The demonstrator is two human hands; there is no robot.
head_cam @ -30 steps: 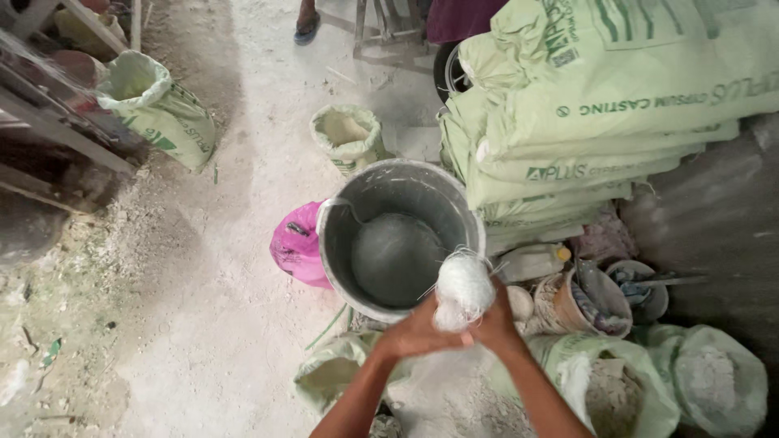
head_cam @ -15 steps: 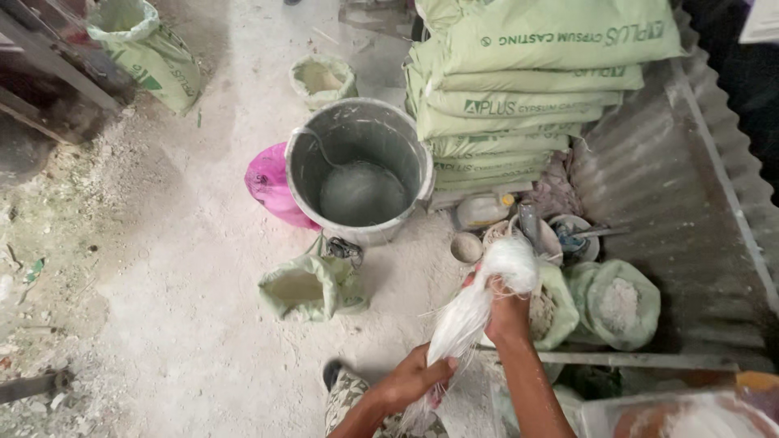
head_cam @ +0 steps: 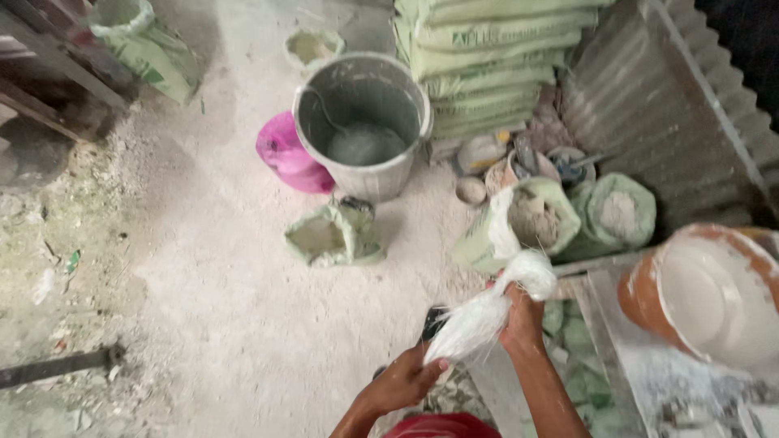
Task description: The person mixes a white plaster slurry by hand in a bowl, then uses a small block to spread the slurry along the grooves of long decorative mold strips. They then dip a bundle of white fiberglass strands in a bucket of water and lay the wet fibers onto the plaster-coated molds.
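Both my hands hold a bundle of wet white fibre [head_cam: 487, 312] that stretches between them. My right hand [head_cam: 521, 318] grips its upper, thicker end near an open green sack of grey powder [head_cam: 531, 217]. My left hand [head_cam: 404, 381] pinches the lower, thinner end close to my body. A large grey metal bucket [head_cam: 365, 122] holding grey slurry stands farther off on the dusty floor, with a pink basin [head_cam: 286, 152] against its left side.
A stack of green cement bags [head_cam: 487, 57] rises behind the bucket. Small open green sacks [head_cam: 329, 237] sit on the floor. A corrugated metal sheet [head_cam: 649, 122] lies at right, beside an orange bowl with white plaster [head_cam: 706, 292]. Rubble and wooden planks [head_cam: 40, 89] line the left.
My hands have pulled the white fibre away from the bucket and back toward my body, stretching it between them. The view has swung right, showing the orange bowl.
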